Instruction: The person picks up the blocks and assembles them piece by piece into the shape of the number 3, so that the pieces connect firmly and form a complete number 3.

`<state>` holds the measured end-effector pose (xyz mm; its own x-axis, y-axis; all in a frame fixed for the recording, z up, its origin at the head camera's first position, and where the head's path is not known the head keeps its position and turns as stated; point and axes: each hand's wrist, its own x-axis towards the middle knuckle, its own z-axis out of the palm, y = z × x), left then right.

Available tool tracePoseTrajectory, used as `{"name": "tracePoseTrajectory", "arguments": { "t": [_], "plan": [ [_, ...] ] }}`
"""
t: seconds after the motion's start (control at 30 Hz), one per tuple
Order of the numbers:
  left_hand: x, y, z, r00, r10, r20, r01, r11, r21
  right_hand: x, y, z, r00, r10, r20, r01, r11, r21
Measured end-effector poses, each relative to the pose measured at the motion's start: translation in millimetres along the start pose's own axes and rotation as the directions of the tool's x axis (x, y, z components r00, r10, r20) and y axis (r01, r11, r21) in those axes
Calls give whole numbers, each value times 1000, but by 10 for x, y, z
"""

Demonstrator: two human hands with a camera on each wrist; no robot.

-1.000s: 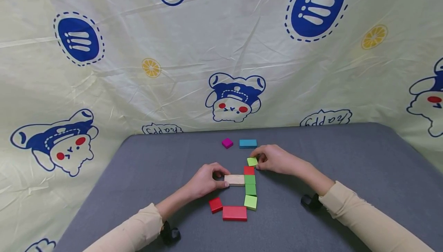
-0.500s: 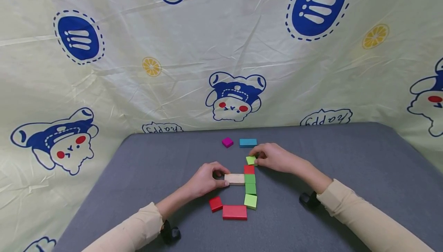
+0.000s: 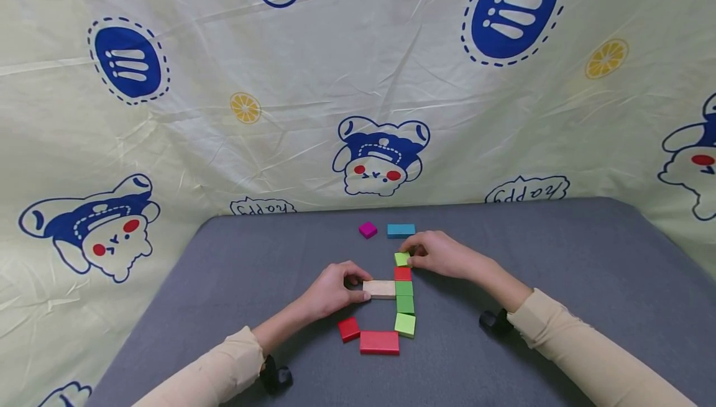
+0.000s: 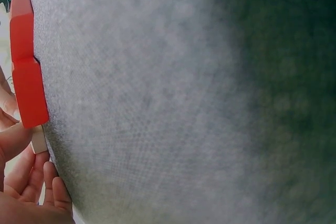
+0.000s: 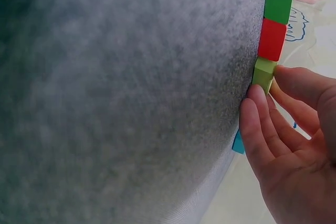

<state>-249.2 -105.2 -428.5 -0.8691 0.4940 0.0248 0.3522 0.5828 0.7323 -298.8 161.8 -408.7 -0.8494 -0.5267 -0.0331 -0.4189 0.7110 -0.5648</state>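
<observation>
In the head view my left hand (image 3: 331, 290) holds the left end of a plain wooden block (image 3: 383, 289) between thumb and fingers. That block's right end meets a column of small blocks. My right hand (image 3: 442, 254) pinches a light green block (image 3: 401, 259) at the column's far end, just beyond a red block (image 3: 403, 274). In the right wrist view this light green block (image 5: 264, 72) sits close against the red one, with thumb and fingers on it. Nearer me in the column come a green block (image 3: 404, 288), another green block (image 3: 405, 304) and a second light green block (image 3: 405, 325).
A long red block (image 3: 380, 343) lies at the column's near end, with a tilted small red block (image 3: 349, 330) left of it. Farther back are a blue block (image 3: 401, 231) and a magenta block (image 3: 367, 230). All lie on a grey table (image 3: 268, 245) before a printed curtain (image 3: 302, 65).
My right hand has moved the light green block slightly left, from off the column's line to directly behind the red block. My left hand has stayed on the wooden block.
</observation>
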Motion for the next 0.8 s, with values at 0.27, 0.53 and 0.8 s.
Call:
{"name": "tracePoseTrajectory", "arguments": {
  "t": [0.27,0.53,0.8],
  "plan": [
    [2,-14,-2,1000,-3,-3,3,1000,2,13,-44,21,1000,-3,5,3,1000,1],
    [13,-33,-3,1000,16,-8,-16,1000,9,19,-53,23,1000,16,11,-16,1000,5],
    [14,-35,-2,1000,19,-7,-19,1000,2,-43,-84,3,1000,-9,-24,8,1000,-29]
  ]
}}
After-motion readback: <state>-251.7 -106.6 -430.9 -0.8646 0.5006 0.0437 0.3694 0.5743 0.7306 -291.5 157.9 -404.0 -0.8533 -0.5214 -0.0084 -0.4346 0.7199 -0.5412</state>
